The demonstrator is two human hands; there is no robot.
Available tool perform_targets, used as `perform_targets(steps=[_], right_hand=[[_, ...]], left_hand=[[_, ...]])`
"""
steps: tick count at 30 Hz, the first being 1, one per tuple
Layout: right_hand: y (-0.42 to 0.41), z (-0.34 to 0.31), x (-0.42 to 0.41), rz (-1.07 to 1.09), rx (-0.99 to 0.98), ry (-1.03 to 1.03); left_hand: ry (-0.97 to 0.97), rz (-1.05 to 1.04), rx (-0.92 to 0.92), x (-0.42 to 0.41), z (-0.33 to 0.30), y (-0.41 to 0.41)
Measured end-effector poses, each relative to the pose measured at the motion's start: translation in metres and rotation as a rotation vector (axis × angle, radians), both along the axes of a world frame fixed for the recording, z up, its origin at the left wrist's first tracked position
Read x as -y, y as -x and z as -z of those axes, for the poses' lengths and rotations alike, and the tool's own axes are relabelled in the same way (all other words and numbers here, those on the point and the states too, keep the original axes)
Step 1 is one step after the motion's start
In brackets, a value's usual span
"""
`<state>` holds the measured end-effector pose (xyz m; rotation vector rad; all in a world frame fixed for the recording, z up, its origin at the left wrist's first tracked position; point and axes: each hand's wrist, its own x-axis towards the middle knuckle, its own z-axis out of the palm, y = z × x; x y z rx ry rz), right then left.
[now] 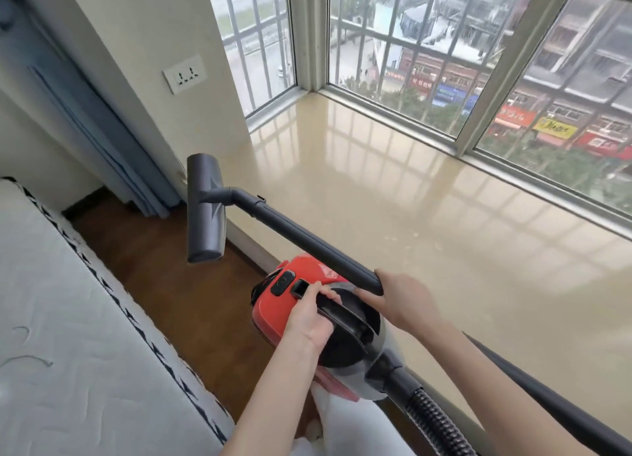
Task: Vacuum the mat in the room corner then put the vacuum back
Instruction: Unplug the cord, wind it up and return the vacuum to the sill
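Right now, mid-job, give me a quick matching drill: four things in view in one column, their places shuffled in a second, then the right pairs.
Things:
1. left hand
2. right hand
3. floor nozzle
4. wall socket

Places:
A. on the wall left of the window
B. raised above the wood floor
C. on the red vacuum body's handle
D. round the black wand

Pairs: 1-C, 2-D, 3-B, 4-A

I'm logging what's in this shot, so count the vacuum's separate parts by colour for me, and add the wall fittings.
Red: 1, the vacuum body, held at its handle by the left hand
Black: 2, the wand tube, held by the right hand, and the ribbed hose
Grey: 1, the floor head
White: 1, the wall socket
Total: 5
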<state>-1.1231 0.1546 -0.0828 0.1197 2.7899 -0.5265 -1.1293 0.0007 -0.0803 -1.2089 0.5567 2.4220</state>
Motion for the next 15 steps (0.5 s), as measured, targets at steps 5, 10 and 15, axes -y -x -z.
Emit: perform_targets(steps=[5, 10, 15], right_hand=[[0.069, 0.014, 0.004, 0.006, 0.058, 0.057], [0.143, 0.023, 0.003, 0.028, 0.054, 0.035], [0.209, 0.024, -0.001, 0.061, -0.003, 0.003]], left_hand=[[-0.024, -0.006, 0.028, 0.004, 0.004, 0.064], [-0.037, 0.013, 0.064, 0.006, 0.007, 0.141], [-0.048, 0.026, 0.075, 0.005, 0.005, 0.212]])
